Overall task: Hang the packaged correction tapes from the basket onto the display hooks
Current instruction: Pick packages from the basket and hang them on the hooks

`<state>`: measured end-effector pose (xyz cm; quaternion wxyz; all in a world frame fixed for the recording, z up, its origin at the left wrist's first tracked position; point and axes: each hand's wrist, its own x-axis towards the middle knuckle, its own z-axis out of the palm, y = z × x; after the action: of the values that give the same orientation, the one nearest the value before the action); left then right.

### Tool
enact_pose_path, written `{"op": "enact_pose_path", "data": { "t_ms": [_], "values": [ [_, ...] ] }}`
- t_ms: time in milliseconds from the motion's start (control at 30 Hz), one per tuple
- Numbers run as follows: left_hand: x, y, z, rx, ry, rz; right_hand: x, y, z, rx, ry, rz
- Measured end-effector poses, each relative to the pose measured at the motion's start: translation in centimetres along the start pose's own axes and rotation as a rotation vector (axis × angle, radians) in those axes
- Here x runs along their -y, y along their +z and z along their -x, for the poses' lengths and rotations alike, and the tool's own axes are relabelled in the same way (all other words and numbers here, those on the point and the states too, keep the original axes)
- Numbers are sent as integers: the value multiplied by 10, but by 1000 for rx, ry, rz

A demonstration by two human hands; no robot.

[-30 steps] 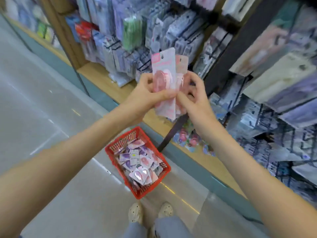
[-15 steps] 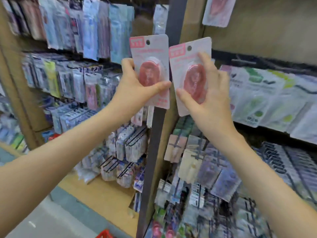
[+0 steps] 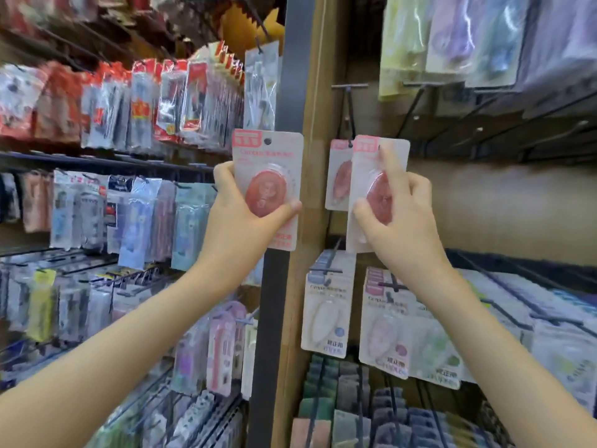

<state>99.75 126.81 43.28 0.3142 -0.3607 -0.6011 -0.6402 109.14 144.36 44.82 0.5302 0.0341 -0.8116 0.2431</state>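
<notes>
Your left hand [image 3: 240, 218] gripped one pink correction tape pack [image 3: 274, 163] upright in front of the dark upright post [image 3: 290, 76]. The thumb was pressed across the front just under the red blister, and the fingers were curled round the card's left edge. The hang hole at its top showed clear, with nothing through it.

Your right hand [image 3: 403, 221] held a second pack [image 3: 363, 176] a little to the right, at about the same height. The thumb sat on the blister's left side, the index finger lay straight up the card face toward its top, and the other fingers were curled round the right edge. That pack overlapped a third pack [image 3: 337, 182], which hung behind it from the display hook [image 3: 349, 87]. Your raised finger covered the second pack's hole, so I could not tell whether the wire had entered it. Just below your right wrist hung rows of pale carded packs [image 3: 326, 305] on their own hooks.
</notes>
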Motion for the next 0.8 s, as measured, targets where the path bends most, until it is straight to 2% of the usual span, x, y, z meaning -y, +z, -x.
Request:
{"op": "enact_pose_path", "data": {
  "t_ms": [200,500,800],
  "values": [
    [-6,21,-25,-9,82,4,-7,6,-35,70,-12,124],
    [2,26,-34,-41,75,0,-2,23,-70,37,-99,150],
    [5,19,-31,-72,60,5,-1,8,-73,68,-145,426]
  ]
}}
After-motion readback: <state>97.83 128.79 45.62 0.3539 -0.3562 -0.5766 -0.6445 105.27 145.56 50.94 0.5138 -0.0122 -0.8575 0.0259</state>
